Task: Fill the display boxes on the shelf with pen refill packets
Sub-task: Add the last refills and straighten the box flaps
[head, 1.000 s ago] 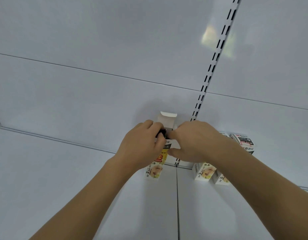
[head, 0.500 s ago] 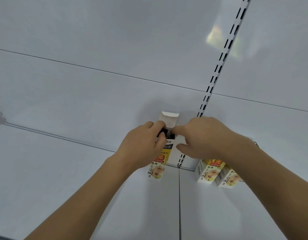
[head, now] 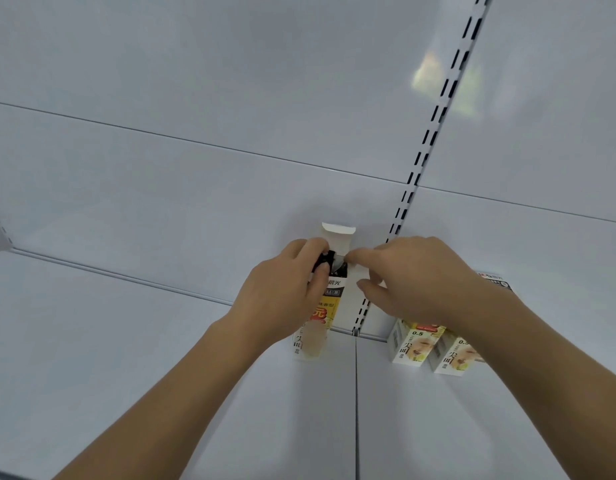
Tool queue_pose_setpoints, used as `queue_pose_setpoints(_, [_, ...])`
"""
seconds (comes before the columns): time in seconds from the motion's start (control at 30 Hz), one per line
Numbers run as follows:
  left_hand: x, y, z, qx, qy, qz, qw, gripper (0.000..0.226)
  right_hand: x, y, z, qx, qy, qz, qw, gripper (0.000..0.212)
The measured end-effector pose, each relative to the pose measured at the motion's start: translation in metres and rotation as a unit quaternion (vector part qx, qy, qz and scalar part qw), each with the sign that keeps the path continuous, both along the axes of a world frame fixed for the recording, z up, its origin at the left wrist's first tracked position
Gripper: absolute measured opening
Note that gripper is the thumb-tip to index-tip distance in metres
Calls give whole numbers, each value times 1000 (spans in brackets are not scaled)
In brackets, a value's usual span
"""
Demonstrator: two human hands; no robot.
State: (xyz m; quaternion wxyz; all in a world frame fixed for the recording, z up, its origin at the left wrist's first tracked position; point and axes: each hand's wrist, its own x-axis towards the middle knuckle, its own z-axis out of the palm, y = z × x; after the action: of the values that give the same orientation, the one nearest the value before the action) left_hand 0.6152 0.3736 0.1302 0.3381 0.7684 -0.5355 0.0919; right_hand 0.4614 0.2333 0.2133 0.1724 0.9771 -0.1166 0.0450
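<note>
A tall white and yellow display box (head: pixel 329 306) stands upright on the white shelf (head: pixel 126 341), its top flap (head: pixel 337 233) raised against the back panel. My left hand (head: pixel 286 299) grips the box's upper left side, thumb and fingers curled round it by the dark opening (head: pixel 329 261). My right hand (head: pixel 414 282) pinches the box's top right edge with thumb and forefinger. Dark contents show in the opening; I cannot tell what they are.
Two more small display boxes (head: pixel 412 344) (head: pixel 453 356) stand on the shelf to the right, partly behind my right forearm. Another packet (head: pixel 500 280) peeks out above that arm. A slotted upright (head: pixel 424 150) runs up the back panel.
My right hand has slid a little to the right and its forefinger now pinches the box's top edge. The left hand keeps its grip. The view has shifted slightly.
</note>
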Motion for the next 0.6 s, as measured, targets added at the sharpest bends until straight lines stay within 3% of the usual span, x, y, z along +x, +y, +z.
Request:
queue_pose_setpoints(0.37, [4, -1, -4, 3, -58, 17, 998, 46, 2, 1, -18, 66, -84, 12, 994, 41])
queue_pose_setpoints(0.6, [2, 1, 4, 26, -40, 11, 999, 35, -1, 2, -23, 90, -93, 7, 992, 42])
